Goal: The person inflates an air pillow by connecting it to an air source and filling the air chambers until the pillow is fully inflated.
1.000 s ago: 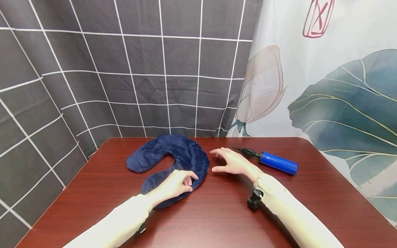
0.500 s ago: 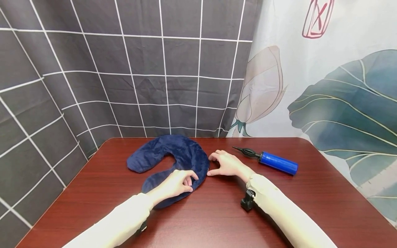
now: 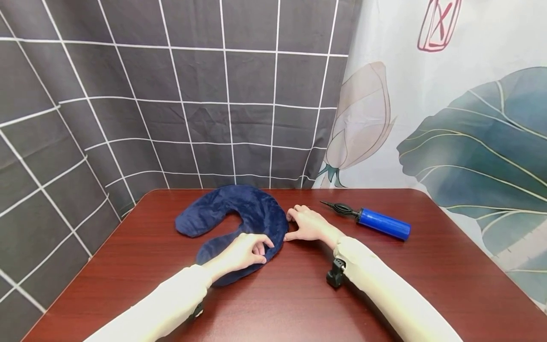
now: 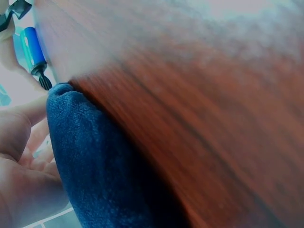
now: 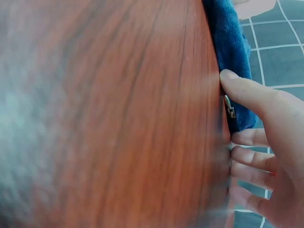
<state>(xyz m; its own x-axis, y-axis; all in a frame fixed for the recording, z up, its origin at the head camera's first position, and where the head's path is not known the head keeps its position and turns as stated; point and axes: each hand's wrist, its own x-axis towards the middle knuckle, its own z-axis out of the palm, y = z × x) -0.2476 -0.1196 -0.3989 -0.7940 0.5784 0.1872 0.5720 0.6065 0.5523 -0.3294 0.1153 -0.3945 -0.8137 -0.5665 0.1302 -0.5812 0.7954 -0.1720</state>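
A navy plush U-shaped neck pillow (image 3: 260, 209) lies flat on the table, its opening towards the left. My left hand (image 3: 245, 251) rests over its near arm, fingers loosely bent; in the left wrist view that hand (image 4: 28, 166) lies along the upper side of the plush. At the pillow's right outer edge is my right hand (image 3: 308, 225), thumb and fingers spread apart. The right wrist view has the thumb (image 5: 242, 88) of this hand touching the edge beside a small metal zipper pull (image 5: 231, 110), with the other fingertips at the table just past the pillow.
A blue hand pump (image 3: 384, 224) with a black nozzle and coiled hose lies right of the right hand on the reddish-brown wooden table (image 3: 278, 308). Behind the table hang a dark grid curtain (image 3: 192, 118) and a pale floral curtain (image 3: 401, 156).
My right hand has moved left and slightly down, from beside the pillow to its right edge. The left hand, pillow and pump have stayed in place.
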